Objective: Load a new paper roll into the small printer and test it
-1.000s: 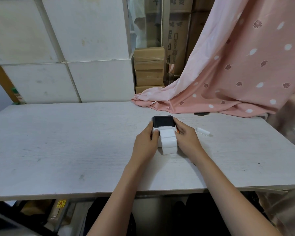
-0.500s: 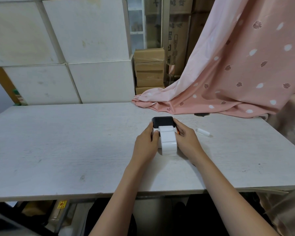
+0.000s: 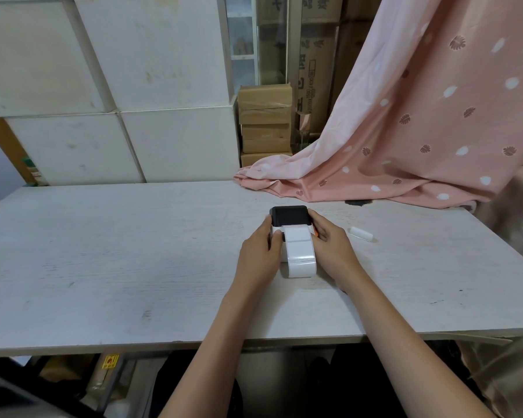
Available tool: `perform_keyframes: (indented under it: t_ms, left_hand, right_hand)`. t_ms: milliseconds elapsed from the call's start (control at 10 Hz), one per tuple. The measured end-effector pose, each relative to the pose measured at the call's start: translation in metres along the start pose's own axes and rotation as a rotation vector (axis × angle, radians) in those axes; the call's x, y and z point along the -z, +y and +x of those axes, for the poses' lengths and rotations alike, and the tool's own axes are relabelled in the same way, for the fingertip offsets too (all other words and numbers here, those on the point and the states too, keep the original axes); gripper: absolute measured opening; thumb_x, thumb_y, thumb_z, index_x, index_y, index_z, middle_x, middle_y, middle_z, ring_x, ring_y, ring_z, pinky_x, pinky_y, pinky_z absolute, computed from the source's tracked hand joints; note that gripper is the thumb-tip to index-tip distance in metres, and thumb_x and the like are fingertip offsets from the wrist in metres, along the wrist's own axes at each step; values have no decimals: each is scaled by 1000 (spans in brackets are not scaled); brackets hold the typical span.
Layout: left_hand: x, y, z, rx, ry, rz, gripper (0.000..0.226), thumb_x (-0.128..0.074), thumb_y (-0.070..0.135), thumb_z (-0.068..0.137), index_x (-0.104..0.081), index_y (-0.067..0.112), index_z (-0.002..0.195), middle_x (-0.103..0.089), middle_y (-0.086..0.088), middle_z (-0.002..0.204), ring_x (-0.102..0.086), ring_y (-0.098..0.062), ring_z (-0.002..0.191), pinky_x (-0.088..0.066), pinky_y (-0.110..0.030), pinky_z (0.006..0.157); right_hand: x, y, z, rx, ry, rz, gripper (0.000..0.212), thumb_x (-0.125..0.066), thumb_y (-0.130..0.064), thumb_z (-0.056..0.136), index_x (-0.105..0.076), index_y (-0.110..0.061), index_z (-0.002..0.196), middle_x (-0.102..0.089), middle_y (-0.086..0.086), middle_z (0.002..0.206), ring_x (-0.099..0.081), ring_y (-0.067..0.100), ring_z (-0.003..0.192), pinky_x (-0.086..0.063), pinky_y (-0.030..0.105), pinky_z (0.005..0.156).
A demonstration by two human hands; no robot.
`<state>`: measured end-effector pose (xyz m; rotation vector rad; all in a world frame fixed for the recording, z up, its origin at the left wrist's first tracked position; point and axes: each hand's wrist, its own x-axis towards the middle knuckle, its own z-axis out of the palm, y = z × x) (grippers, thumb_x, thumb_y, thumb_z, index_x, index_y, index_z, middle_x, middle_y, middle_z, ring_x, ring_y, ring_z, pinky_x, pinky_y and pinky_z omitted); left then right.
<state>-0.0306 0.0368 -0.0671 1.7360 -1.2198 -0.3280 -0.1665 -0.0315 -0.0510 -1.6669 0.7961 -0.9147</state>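
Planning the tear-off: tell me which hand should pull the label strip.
Probably right. The right hand lies alongside the label strip; the left hand grips the printer, steadying it.

Printer on table, between hands, tube right.

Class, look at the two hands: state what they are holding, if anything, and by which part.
Both hands grip the small printer by its sides: left hand on its left side, right hand on its right.
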Motion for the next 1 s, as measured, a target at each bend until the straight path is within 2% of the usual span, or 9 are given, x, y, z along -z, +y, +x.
perform_keyframes:
  t_ms: [100, 300, 400, 500, 600, 700, 800, 900, 1000]
  left_hand:
    - [0, -1, 0, -4, -1, -6, 44, -39, 25, 104, -43, 33, 147, -70, 1, 99, -61, -11, 90, -42, -23, 75]
    - [-1, -2, 1, -12, 3, -5, 42, -39, 25, 104, -46, 33, 144, -70, -4, 97, -62, -14, 89, -47, -24, 78]
    - [-1, -4, 1, -15, 6, -13, 41, -39, 26, 103, -48, 34, 142, -65, 0, 94, -58, -10, 87, -50, -34, 85]
    - [-1, -5, 2, -13, 4, -11, 43, -40, 26, 103, -46, 35, 144, -64, 6, 95, -58, -7, 88, -49, -29, 83]
    - [2, -1, -3, -8, 6, -49, 42, -41, 26, 103, -48, 35, 143, -63, 17, 97, -58, 4, 88, -45, -16, 79]
    - [7, 12, -7, 43, 20, -85, 40, -43, 23, 103, -52, 30, 141, -61, 15, 99, -57, 2, 86, -40, -16, 76]
    - [9, 22, -9, 77, 17, -63, 39, -43, 20, 102, -54, 22, 139, -67, 2, 115, -59, -10, 96, -41, -20, 81]
    - [16, 30, -6, 95, -1, 27, 39, -43, 20, 102, -54, 15, 139, -64, -9, 132, -61, -22, 113, -42, -24, 89]
    - [30, 39, -1, 106, -25, 206, 40, -42, 25, 104, -53, 12, 140, -58, -10, 141, -54, -27, 127, -39, -27, 96]
  right_hand:
    - [0, 0, 0, 6, -2, -6, 45, -68, -23, 97, -69, -66, 110, -77, -31, 113, -68, 17, 127, -52, 42, 114]
    - [0, 2, 2, -7, -1, -29, 48, -68, -23, 98, -68, -70, 105, -75, -37, 110, -69, 0, 114, -53, 37, 112]
    - [0, 4, 2, -7, 15, -52, 40, -68, -32, 94, -68, -67, 112, -77, -29, 114, -71, 14, 119, -53, 43, 113]
    - [0, 4, 1, -4, 23, -79, 36, -66, -39, 91, -67, -63, 118, -79, -17, 119, -70, 25, 121, -55, 48, 109]
    - [2, 5, 1, -8, 14, -71, 37, -64, -31, 95, -71, -49, 127, -79, -14, 119, -73, 17, 117, -57, 43, 105]
    - [2, 8, 5, -115, 111, 30, 41, -52, -11, 99, -76, -26, 130, -79, -6, 123, -71, 18, 120, -55, 37, 105]
    - [3, 4, 7, -190, 246, 2, 37, -48, -8, 100, -77, -11, 123, -76, 2, 121, -67, 24, 118, -50, 33, 97]
    - [0, -8, 7, -184, 256, -119, 32, -51, -12, 102, -75, -9, 122, -73, 2, 112, -67, 27, 116, -47, 30, 91]
    - [8, -23, 8, -165, 199, -322, 28, -53, -19, 102, -74, -7, 116, -74, 8, 113, -68, 32, 113, -53, 36, 93]
